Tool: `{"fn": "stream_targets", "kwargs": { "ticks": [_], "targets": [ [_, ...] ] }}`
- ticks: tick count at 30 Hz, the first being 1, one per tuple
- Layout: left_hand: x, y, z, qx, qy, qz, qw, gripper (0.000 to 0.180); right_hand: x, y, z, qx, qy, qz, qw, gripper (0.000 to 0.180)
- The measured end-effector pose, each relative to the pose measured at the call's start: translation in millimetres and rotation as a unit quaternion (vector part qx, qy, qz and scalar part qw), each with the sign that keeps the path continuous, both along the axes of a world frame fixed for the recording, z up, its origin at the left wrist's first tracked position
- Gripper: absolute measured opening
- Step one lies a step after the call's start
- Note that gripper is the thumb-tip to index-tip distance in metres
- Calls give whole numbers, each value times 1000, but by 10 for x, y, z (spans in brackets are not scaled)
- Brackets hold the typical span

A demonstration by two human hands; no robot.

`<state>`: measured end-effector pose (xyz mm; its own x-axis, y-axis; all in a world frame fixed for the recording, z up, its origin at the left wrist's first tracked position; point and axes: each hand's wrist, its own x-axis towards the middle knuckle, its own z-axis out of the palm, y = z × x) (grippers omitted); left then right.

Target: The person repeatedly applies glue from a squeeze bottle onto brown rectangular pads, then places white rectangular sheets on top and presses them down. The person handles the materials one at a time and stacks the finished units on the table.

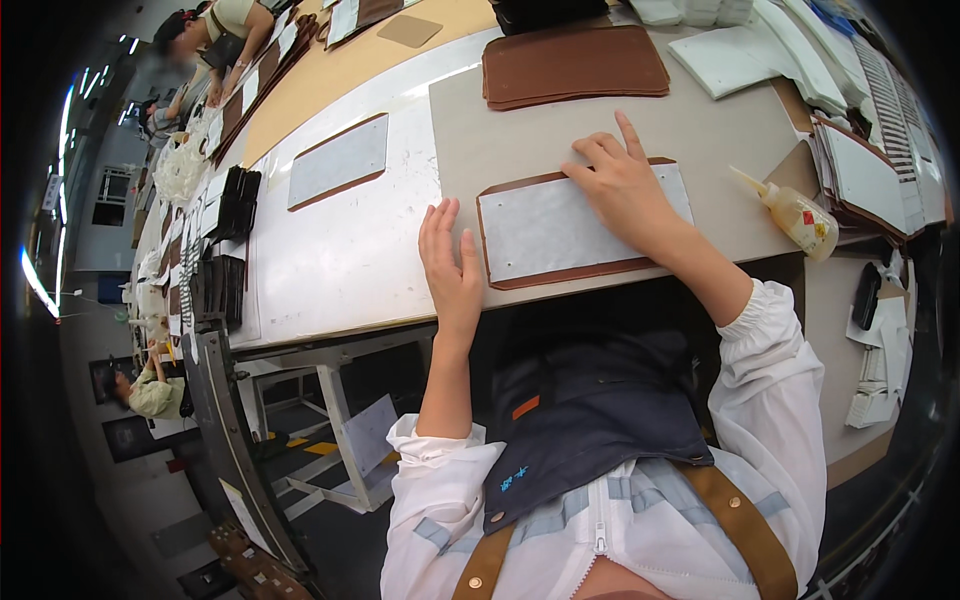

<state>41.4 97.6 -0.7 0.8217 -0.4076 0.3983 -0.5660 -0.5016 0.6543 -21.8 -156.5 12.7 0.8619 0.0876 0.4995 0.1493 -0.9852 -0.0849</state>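
Observation:
A brown leather panel (580,272) lies in front of me, with a grey-white sheet (545,232) over most of it and brown edges showing along the border. Over the right part of that sheet is my right hand (625,190), fingers spread, the index finger raised; nothing shows in its grip. My left hand (448,262) is held up just left of the panel, fingers extended and thumb apart, holding nothing. Farther left on the white tabletop rests a second panel (340,162) with the same grey-white sheet and brown edges.
A stack of brown leather panels (575,66) stands at the back. To the right lies a glue bottle (800,218) with a pointed nozzle, beside a pile of white and brown panels (868,180). Dark folded pieces (232,205) line the left edge. A co-worker (235,40) bends over the far left table.

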Motion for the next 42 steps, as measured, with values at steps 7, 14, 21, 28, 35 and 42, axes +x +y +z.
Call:
{"fn": "stream_targets", "kwargs": {
  "ticks": [7, 14, 21, 28, 35, 42],
  "targets": [
    [2, 0, -4, 4, -21, 8, 1000, 38, -34, 42, 43, 39, 2, 16, 999, 20],
    [-31, 2, 25, -33, -8, 16, 999, 36, -434, 325, 179, 182, 124, 169, 961, 43],
    [-26, 41, 21, -57, 6, 15, 998, 36, -427, 345, 169, 186, 125, 161, 961, 43],
    [-19, 48, 23, -79, 25, 10, 996, 34, -416, 319, 158, 187, 136, 163, 959, 44],
    [-84, 78, 95, 26, -47, -126, 991, 37, -641, 417, 141, 98, 178, 124, 971, 97],
    [-159, 199, 128, 135, -79, -148, 976, 36, -791, 461, 198, 108, 203, 181, 956, 88]
  ]
}}
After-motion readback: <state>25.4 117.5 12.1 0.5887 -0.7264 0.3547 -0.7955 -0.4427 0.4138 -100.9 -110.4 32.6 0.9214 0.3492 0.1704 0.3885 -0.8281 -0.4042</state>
